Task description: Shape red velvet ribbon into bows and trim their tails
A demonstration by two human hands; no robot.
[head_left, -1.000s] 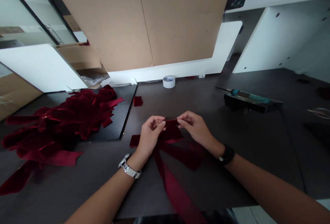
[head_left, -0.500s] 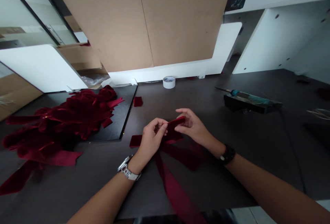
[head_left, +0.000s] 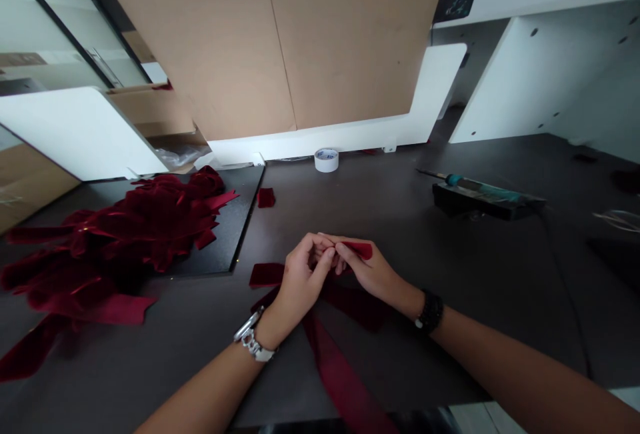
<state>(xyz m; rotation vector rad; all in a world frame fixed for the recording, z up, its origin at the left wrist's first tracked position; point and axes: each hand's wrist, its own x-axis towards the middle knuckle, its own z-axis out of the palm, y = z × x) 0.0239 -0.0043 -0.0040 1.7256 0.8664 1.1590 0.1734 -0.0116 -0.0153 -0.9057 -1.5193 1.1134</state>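
A dark red velvet ribbon (head_left: 330, 361) trails from under my hands to the table's front edge. My left hand (head_left: 306, 271) pinches its folded part between thumb and fingers. Against it, my right hand (head_left: 367, 271) is closed on the same ribbon, and a short red end sticks out over the thumb side. The fingertips of both hands meet, so the middle of the fold is hidden. One flat ribbon loop (head_left: 265, 275) shows left of my left hand, and a darker tail lies below my right hand.
A heap of red velvet bows (head_left: 145, 227) lies on a black board (head_left: 220, 254) at left. Beyond my hands are a small red velvet piece (head_left: 266, 197) and a white tape roll (head_left: 327, 161). A soldering-iron-like tool (head_left: 470, 185) rests on a black box (head_left: 490, 202) at right.
My right hand has moved in to meet my left and its fingers have closed on the ribbon. The red end that pointed up between the hands now lies over my right hand.
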